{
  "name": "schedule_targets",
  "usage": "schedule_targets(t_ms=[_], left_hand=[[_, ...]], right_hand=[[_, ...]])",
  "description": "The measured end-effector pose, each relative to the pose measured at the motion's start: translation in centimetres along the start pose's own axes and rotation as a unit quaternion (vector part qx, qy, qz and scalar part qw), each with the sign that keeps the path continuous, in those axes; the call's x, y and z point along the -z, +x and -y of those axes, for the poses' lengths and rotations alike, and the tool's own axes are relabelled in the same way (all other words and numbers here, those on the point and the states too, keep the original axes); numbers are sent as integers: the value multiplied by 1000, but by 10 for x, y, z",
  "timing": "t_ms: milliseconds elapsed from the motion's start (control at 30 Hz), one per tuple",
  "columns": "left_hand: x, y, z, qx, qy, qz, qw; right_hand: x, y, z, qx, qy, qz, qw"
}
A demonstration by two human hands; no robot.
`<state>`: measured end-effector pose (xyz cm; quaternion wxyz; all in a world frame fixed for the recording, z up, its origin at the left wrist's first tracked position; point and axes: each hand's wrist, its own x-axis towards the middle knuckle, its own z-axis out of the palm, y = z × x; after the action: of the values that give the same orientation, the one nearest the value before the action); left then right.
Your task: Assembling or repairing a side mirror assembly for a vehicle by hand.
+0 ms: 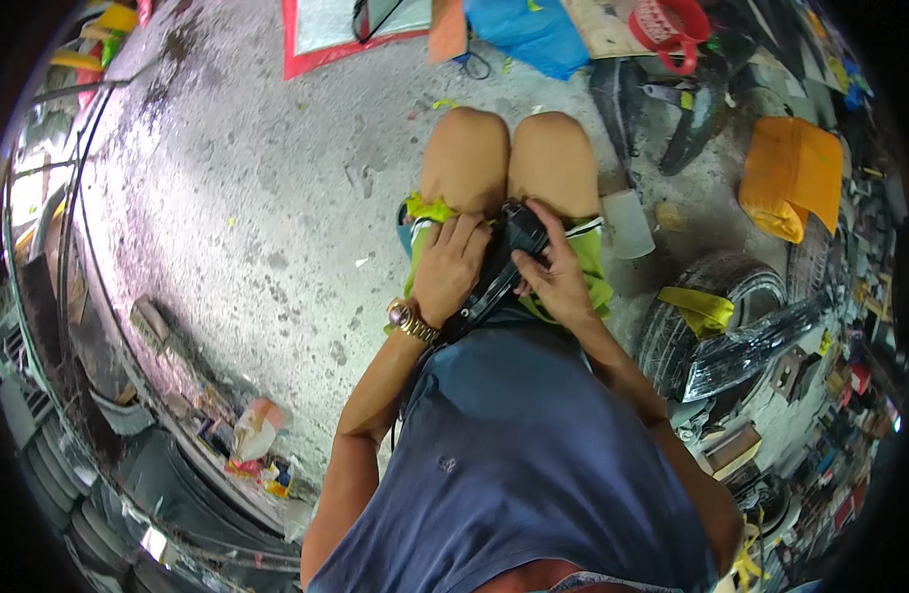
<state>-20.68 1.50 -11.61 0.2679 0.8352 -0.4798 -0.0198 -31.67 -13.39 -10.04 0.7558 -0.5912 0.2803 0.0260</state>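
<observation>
A black boxy item with a strap-like lower part (523, 233) lies in my lap, between my thighs and my dark blue shirt. My right hand (556, 269) grips its right side, with the thumb bent over the front and the fingers along the edge. On its other side is my left hand (454, 253), with a gold watch (413, 322) at the wrist. The fingers of that hand curl down beside the black item, and what their tips hold is hidden. Bright yellow-green cloth (432, 210) shows just beyond them, on my green shorts.
Right of my legs are a translucent container (628, 225), an orange jug (790, 173) and a tyre (672, 316) with yellow material on it. A red mug (672, 30) and a blue bag (530, 38) lie ahead. Metal frames (74, 247) and litter (259, 435) line the left.
</observation>
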Motion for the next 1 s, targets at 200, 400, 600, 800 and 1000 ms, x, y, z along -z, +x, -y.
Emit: schedule_targets(t_ms=[200, 400, 600, 800, 1000], left_hand=[[-3, -4, -1, 37, -9, 29, 999], [16, 5, 6, 31, -62, 11, 998], [34, 21, 16, 142, -277, -131, 941], [31, 111, 16, 85, -328, -160, 927], [-32, 257, 33, -17, -310, -142, 940]], right_hand=[[-2, -1, -2, 6, -24, 4, 1000], [-10, -10, 27, 26, -146, -51, 988], [4, -9, 29, 36, -67, -36, 996], [20, -17, 38, 31, -74, -38, 996], [30, -21, 20, 53, -66, -39, 996]])
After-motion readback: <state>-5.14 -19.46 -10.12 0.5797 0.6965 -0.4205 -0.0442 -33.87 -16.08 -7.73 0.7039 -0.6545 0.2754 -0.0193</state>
